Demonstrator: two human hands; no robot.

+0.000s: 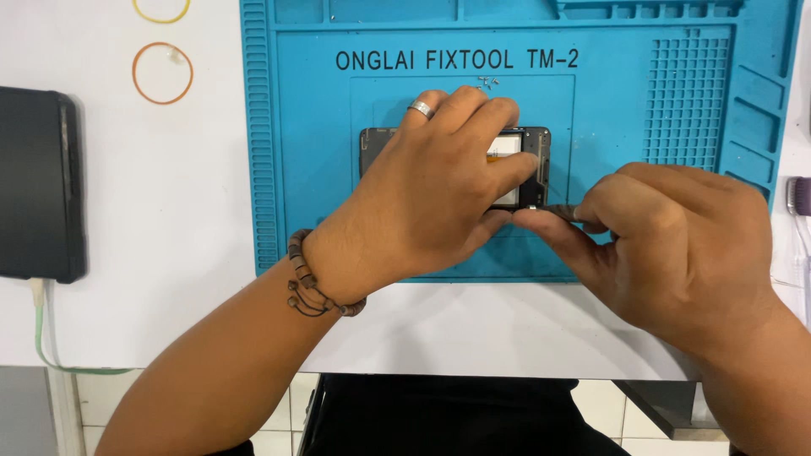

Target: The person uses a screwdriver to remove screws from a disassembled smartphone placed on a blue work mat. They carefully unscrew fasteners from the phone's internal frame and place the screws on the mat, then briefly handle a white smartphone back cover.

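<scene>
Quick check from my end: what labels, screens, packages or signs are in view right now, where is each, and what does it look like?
Printed marking: top of the blue repair mat, one row of black capitals.
Label: inside the opened phone under the left hand, white with an orange patch.
Dark device: far left of the white table, black rectangular slab; whether it shows a screen is unclear.

An opened dark rectangular smartphone (532,165), back cover off, lies flat and lengthwise near the centre of the blue silicone repair mat (321,236), its white-and-orange internals showing at the right end. A thin dark metal tool (559,209) touches the phone's lower right corner, lying level along its near edge.
</scene>
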